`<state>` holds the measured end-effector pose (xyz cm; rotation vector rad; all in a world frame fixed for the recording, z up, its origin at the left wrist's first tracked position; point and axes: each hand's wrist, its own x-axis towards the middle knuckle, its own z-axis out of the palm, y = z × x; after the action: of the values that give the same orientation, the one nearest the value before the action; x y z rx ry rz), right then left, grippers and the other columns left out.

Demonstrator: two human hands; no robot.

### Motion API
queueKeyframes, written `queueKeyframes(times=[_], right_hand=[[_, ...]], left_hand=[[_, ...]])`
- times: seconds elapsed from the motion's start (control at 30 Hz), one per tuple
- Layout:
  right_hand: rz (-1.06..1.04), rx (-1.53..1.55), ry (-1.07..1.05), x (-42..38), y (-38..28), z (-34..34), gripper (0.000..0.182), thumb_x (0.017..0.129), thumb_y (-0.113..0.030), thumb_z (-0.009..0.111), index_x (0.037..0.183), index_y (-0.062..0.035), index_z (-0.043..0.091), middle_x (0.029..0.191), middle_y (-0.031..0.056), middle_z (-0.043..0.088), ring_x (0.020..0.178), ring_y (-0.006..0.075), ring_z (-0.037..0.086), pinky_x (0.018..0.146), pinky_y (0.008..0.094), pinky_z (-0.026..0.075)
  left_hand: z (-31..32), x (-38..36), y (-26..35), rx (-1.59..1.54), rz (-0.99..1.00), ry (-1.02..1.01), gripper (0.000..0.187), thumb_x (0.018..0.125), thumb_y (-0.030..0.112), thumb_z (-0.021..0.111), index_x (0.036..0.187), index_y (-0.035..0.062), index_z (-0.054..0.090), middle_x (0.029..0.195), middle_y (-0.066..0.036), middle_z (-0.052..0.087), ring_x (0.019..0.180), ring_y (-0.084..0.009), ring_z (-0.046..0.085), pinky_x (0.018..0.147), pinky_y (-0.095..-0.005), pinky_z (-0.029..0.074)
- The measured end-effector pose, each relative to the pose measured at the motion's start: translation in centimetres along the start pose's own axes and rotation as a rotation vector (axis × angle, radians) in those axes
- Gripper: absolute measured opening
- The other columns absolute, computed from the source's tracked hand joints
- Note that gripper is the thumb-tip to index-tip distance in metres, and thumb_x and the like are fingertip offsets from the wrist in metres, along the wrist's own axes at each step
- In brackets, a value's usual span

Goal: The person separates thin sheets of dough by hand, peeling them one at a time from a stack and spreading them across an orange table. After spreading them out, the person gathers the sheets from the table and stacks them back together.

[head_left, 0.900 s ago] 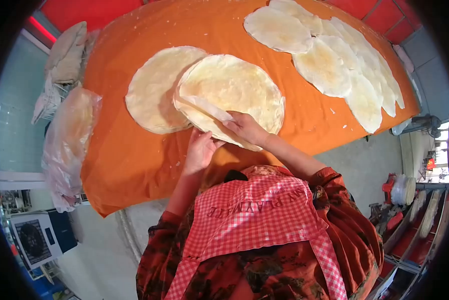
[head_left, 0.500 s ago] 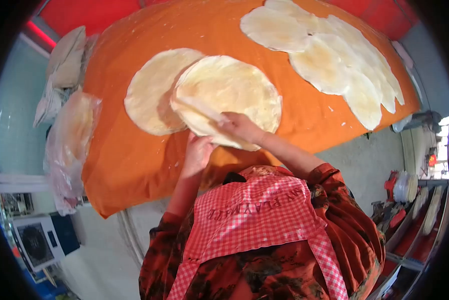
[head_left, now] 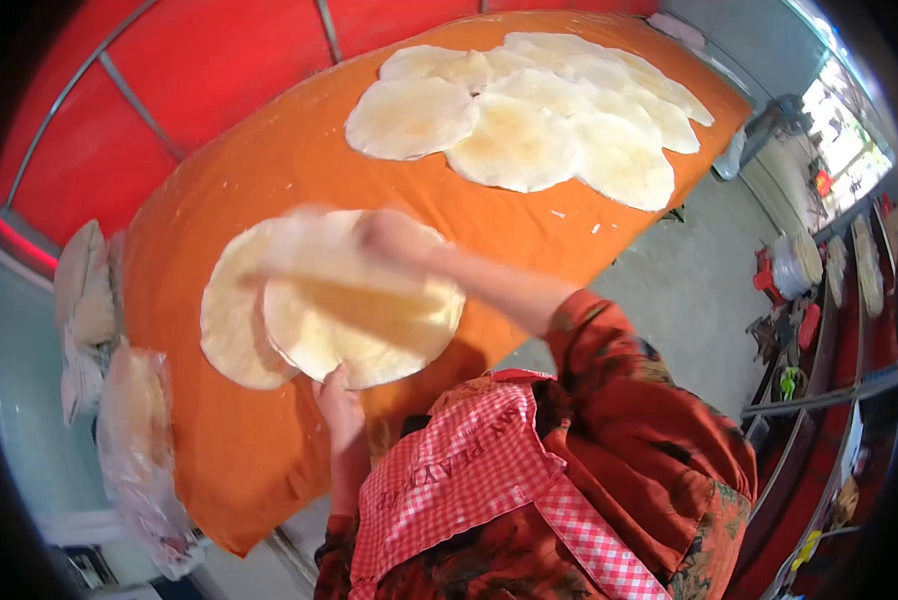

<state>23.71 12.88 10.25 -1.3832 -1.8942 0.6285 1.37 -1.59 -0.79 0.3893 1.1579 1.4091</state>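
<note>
At far left a stack of cloth-like sheets (head_left: 81, 290) is seen off the table edge, and below it a clear plastic bag (head_left: 139, 440) with round flatbreads inside hangs against the corner. The orange cloth (head_left: 269, 150) covering the table is bare along its left and near edges and in a wide band across the middle.

Two overlapping flatbreads lie near the front edge: a lower flatbread (head_left: 231, 320) at left, partly covered by the top flatbread (head_left: 369, 325). The left hand (head_left: 339, 405) is held at the near rim of the top flatbread, fingers up against it; whether they pinch it cannot be told. A thin peeled sheet (head_left: 309, 250) is lifted above the stack, blurred. The right hand (head_left: 394, 238) is raised over the stack, arm stretched across, closed on that sheet as far as the blur shows.

At the far right of the cloth a spread of overlapping flatbreads (head_left: 529, 120) reaches up to the table edge.
</note>
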Motion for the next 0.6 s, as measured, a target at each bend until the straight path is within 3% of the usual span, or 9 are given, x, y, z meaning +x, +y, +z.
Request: queueKeyframes(times=[0.13,0.2,0.3,0.33,0.37,0.4,0.47,0.53,0.6], right_hand=[[0.371,0.561,0.390,0.8,7.9,-17.1,0.011,0.081,-0.007,0.056,0.082,0.0003,0.064,0.077,0.0079,0.065,0.066,0.0186,0.062,0.060,0.0329,0.051],[0.295,0.511,0.476,-2.7,13.9,-23.3,0.012,0.081,-0.011,0.057,0.084,-0.0012,0.064,0.078,0.0074,0.065,0.066,0.0176,0.063,0.057,0.0309,0.051],[0.616,0.485,0.608,-9.4,22.0,-27.9,0.012,0.078,-0.020,0.063,0.085,-0.0096,0.064,0.082,0.0042,0.064,0.073,0.0163,0.063,0.056,0.0310,0.050],[0.759,0.344,0.636,-11.8,24.4,-28.1,0.018,0.077,-0.023,0.063,0.090,-0.0097,0.066,0.082,0.0067,0.065,0.074,0.0226,0.063,0.059,0.0351,0.050],[0.809,-0.336,0.424,-13.6,26.9,-29.1,0.037,0.076,-0.029,0.065,0.105,-0.0056,0.062,0.095,0.0145,0.065,0.086,0.0331,0.063,0.072,0.0416,0.051],[0.817,-0.762,0.787,-15.3,26.3,-25.3,0.047,0.078,-0.024,0.067,0.118,-0.0012,0.054,0.103,0.0215,0.060,0.098,0.0370,0.058,0.081,0.0461,0.048],[0.470,-0.750,0.709,-16.6,27.2,-20.9,0.055,0.074,-0.020,0.075,0.121,-0.0027,0.051,0.113,0.0222,0.057,0.105,0.0365,0.055,0.092,0.0443,0.044],[0.203,-0.281,0.502,-15.8,23.9,-12.7,0.041,0.076,-0.011,0.074,0.111,-0.0010,0.056,0.105,0.0143,0.062,0.098,0.0265,0.060,0.087,0.0357,0.048],[0.222,0.239,0.001,-14.8,14.1,-5.4,0.033,0.085,-0.015,0.069,0.113,-0.0012,0.058,0.107,0.0090,0.064,0.090,0.0169,0.064,0.076,0.0274,0.051]], left_hand=[[-3.4,0.7,-0.9,0.023,-0.017,0.067,0.038,0.077,0.000,0.062,0.113,0.0081,0.054,0.104,-0.005,0.059,0.093,-0.0161,0.060,0.072,-0.0285,0.054],[-3.1,-0.1,-1.2,-0.097,0.008,0.021,0.037,0.077,-0.001,0.061,0.112,0.0069,0.054,0.103,-0.004,0.059,0.092,-0.0146,0.060,0.072,-0.0269,0.054],[-2.5,-1.2,-1.1,-0.262,-0.012,-0.158,0.044,0.086,0.017,0.058,0.128,0.0097,0.046,0.123,-0.009,0.054,0.111,-0.0229,0.054,0.088,-0.0382,0.048],[-2.6,-1.4,-0.9,-0.311,-0.014,-0.219,0.047,0.090,0.023,0.057,0.133,0.0106,0.044,0.130,-0.010,0.053,0.118,-0.0256,0.052,0.094,-0.0420,0.046],[-3.2,-1.2,-1.1,-0.406,-0.075,-0.304,0.056,0.093,0.035,0.050,0.142,0.0108,0.034,0.142,-0.011,0.043,0.130,-0.0298,0.041,0.103,-0.0477,0.037],[-3.2,-1.5,-0.9,-0.431,-0.076,-0.346,0.056,0.093,0.033,0.051,0.141,0.0105,0.034,0.141,-0.011,0.043,0.130,-0.0302,0.041,0.103,-0.0491,0.037],[-2.5,-1.8,-0.7,-0.487,-0.066,-0.429,0.056,0.092,0.031,0.052,0.141,0.0098,0.033,0.140,-0.012,0.043,0.128,-0.0311,0.042,0.102,-0.0520,0.037],[-3.3,-1.4,-1.2,-0.466,-0.046,-0.434,0.048,0.093,0.023,0.052,0.137,0.0126,0.037,0.138,-0.010,0.046,0.127,-0.0293,0.045,0.099,-0.0499,0.041],[-2.9,-1.0,-1.3,-0.396,-0.016,-0.422,0.044,0.093,0.018,0.053,0.135,0.0134,0.040,0.137,-0.009,0.047,0.125,-0.0284,0.046,0.098,-0.0489,0.043]])
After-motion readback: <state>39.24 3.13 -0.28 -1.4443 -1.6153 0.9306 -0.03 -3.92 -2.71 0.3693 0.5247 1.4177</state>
